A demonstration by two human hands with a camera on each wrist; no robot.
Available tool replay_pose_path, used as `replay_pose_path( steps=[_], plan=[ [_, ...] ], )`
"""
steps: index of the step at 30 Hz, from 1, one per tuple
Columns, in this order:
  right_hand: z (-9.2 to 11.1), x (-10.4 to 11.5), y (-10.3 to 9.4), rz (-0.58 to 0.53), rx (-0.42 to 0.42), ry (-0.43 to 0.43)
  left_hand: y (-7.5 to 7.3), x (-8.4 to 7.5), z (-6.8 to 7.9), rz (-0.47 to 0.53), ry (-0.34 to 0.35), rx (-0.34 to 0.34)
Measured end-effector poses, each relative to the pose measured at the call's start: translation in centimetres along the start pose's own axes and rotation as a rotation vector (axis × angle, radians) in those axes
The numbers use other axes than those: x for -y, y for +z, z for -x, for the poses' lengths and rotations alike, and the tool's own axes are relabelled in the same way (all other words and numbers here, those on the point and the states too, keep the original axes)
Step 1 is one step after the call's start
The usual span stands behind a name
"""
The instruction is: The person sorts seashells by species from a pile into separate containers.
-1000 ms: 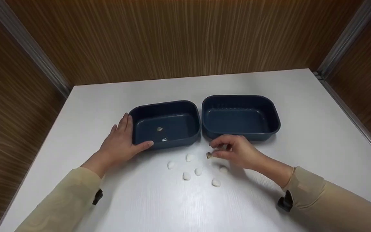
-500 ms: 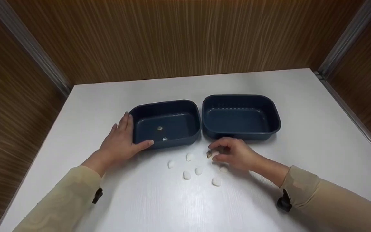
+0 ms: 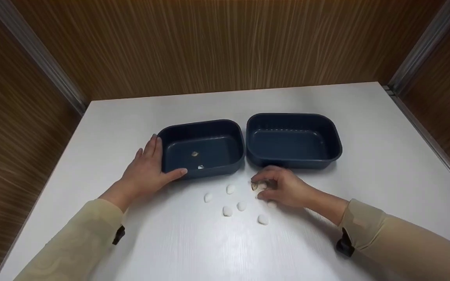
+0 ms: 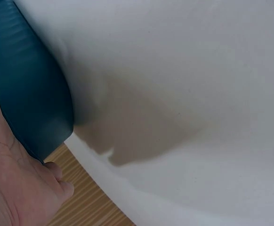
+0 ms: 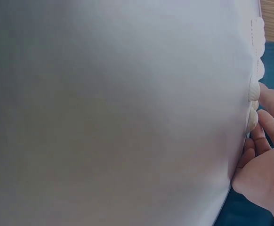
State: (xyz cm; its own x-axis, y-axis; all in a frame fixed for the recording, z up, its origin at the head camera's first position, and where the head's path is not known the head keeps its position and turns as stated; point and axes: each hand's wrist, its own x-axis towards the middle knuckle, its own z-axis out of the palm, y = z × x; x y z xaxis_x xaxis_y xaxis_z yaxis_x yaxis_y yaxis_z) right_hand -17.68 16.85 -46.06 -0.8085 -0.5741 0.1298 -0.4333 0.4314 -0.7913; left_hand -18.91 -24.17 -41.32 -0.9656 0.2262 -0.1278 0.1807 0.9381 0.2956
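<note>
My left hand (image 3: pixel 143 168) rests against the left end of a dark blue container (image 3: pixel 223 170), fingers straight along its side and thumb at the front rim. Two small shell-like pieces lie inside it, one brownish (image 3: pixel 195 153) and one pale (image 3: pixel 200 167). In the head view my right hand (image 3: pixel 287 189) is low over the table, thumb and fingertips spread around a brown-edged shell (image 3: pixel 254 186) and a white shell (image 3: pixel 263 186). A gap shows between thumb and index finger. The right wrist view catches ribbed shells (image 5: pixel 252 120) beside the fingertips.
A second dark blue container (image 3: pixel 295 163) stands right beside the first, with nothing seen inside. Several white shells (image 3: pixel 227 211) lie scattered on the white table (image 3: pixel 186 242) in front of them. Wood-grain panels (image 3: pixel 225 50) rise behind and at both sides.
My right hand has shifted slightly toward me and its thumb has dropped lower. A white shell now shows between thumb and fingers. The left hand stays on its container.
</note>
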Motion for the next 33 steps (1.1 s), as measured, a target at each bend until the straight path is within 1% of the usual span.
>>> replay_pose_path(
  steps=[5, 12, 20, 33],
  plan=[
    [0.0, -0.07, -0.01, 0.022, 0.002, -0.012, 0.04, 0.11, -0.35, -0.008, -0.002, 0.009],
    [-0.03, -0.12, -0.07, 0.073, 0.002, -0.038, -0.18, -0.02, -0.4, -0.011, -0.005, 0.012],
    [-0.16, -0.14, -0.08, 0.082, 0.02, -0.033, -0.18, 0.07, -0.35, -0.008, -0.004, 0.005],
    [-0.03, -0.24, 0.29, 0.066, 0.022, -0.021, 0.11, 0.1, -0.15, -0.004, -0.006, 0.004]
  ],
)
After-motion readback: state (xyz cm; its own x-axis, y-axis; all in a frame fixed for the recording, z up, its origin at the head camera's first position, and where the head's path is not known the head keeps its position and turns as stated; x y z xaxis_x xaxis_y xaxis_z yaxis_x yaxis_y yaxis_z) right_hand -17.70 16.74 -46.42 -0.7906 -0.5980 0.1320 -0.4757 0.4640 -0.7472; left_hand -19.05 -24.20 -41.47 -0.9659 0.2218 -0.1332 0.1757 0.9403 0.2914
